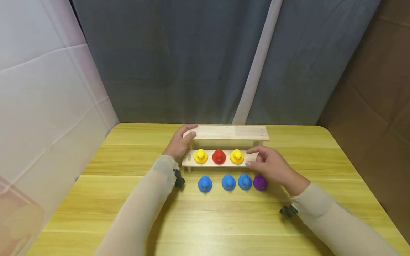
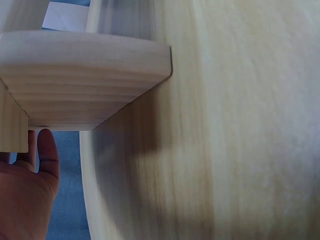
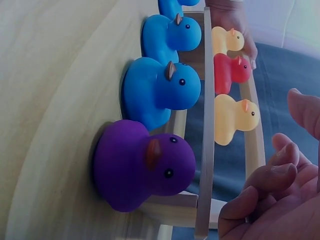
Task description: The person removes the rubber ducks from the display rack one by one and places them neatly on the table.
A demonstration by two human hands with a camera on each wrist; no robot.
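Observation:
A two-step wooden stand (image 1: 229, 132) has a bare upper step. Along its lower step sit a yellow rubber duck (image 1: 200, 156), a red duck (image 1: 219, 156) and another yellow duck (image 1: 237, 156). My left hand (image 1: 180, 144) holds the upper step's left end, index finger over the top and thumb at the front. The left wrist view shows its fingers (image 2: 47, 150) partly hidden behind the wood. Beside the lower step's right end, my right hand (image 1: 272, 165) has thumb and index finger spread, the other fingers (image 3: 270, 177) loosely bent, holding nothing.
In front of the stand, a blue duck (image 1: 205, 184), two more blue ducks (image 1: 229, 182) (image 1: 245, 182) and a purple duck (image 1: 261, 182) stand in a row on the wooden table (image 1: 208, 224). A grey curtain (image 1: 169, 64) hangs behind the table.

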